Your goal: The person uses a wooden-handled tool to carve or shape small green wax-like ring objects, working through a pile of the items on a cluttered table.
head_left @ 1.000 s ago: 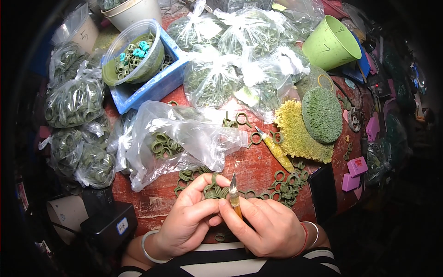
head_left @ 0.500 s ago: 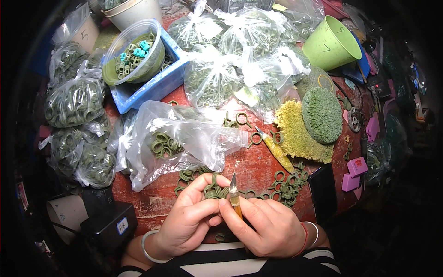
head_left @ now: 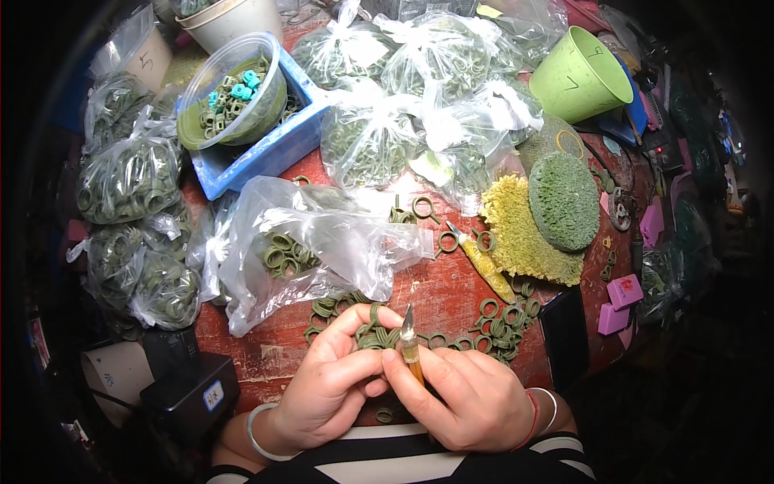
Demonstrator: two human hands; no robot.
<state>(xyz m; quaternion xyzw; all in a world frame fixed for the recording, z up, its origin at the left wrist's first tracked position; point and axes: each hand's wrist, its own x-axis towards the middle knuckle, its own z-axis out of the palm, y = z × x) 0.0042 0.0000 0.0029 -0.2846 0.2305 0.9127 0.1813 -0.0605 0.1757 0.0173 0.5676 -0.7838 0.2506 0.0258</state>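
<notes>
In front of me my right hand (head_left: 463, 395) is closed around a craft knife (head_left: 412, 352) with an amber handle, its pointed blade tilted upward. My left hand (head_left: 330, 375) is curled beside it, thumb and fingers drawn together near the knife. A dark green ring (head_left: 374, 313) shows at the left index finger; whether it is worn or pinched there I cannot tell. Behind the fingers lie several more green rings (head_left: 379, 337), partly hidden by the hands. To the right of the knife a loose pile of green rings (head_left: 504, 327) spreads over the red table (head_left: 274, 355).
An open plastic bag (head_left: 314, 242) of rings lies ahead. Beyond stand a blue bin (head_left: 234, 173), a clear tub (head_left: 278, 89), tied bags (head_left: 371, 137) and a green bucket (head_left: 564, 77). Rightward are a yellow-handled knife (head_left: 488, 270), green scrubbing pads (head_left: 564, 202) and a dark phone-like slab (head_left: 564, 339).
</notes>
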